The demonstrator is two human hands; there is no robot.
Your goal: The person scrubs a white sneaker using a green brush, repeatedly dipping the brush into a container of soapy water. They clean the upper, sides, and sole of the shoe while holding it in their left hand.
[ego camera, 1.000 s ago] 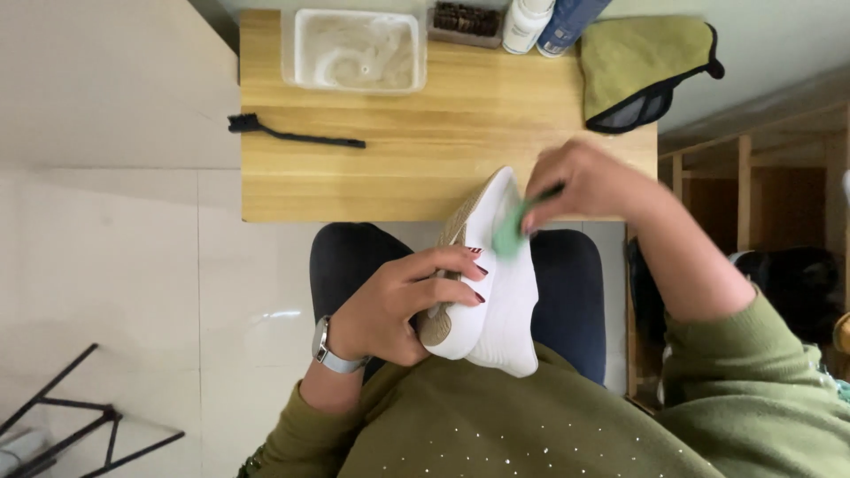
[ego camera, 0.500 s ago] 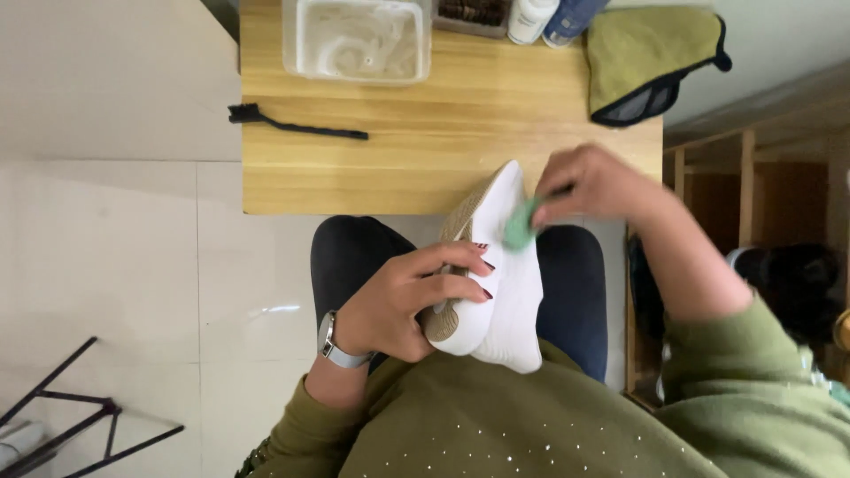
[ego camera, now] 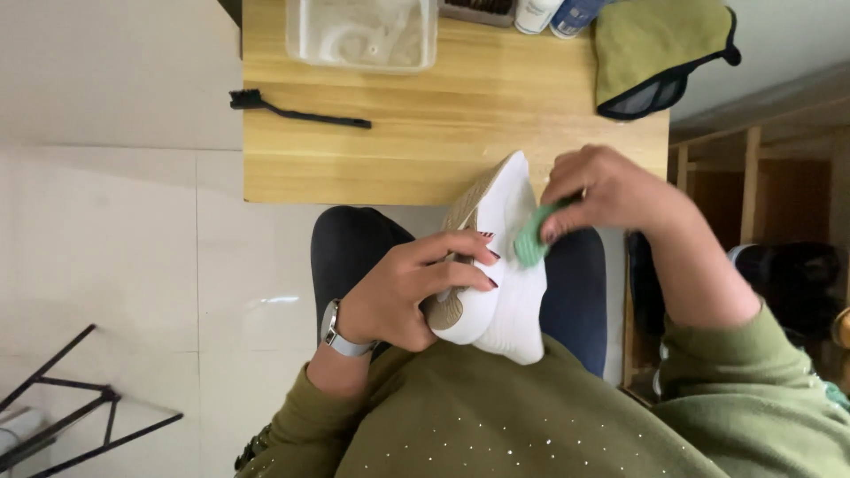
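A white sneaker (ego camera: 513,292) with a tan sole lies over my lap, its toe resting against the edge of the wooden table (ego camera: 443,142). My left hand (ego camera: 403,292), with a watch on the wrist, grips the shoe around its heel and sole. My right hand (ego camera: 602,190) pinches a small green brush (ego camera: 531,241) and presses it on the shoe's white upper near the middle.
On the table lie a thin black brush (ego camera: 297,111) at the left, a clear plastic tub (ego camera: 363,34) at the back, bottles (ego camera: 558,13) and an olive cloth (ego camera: 660,53) at the right. A wooden frame (ego camera: 753,168) stands to the right; black metal legs (ego camera: 62,416) lower left.
My right hand with the green brush has shifted slightly down along the shoe's upper. My left hand keeps its hold on the shoe.
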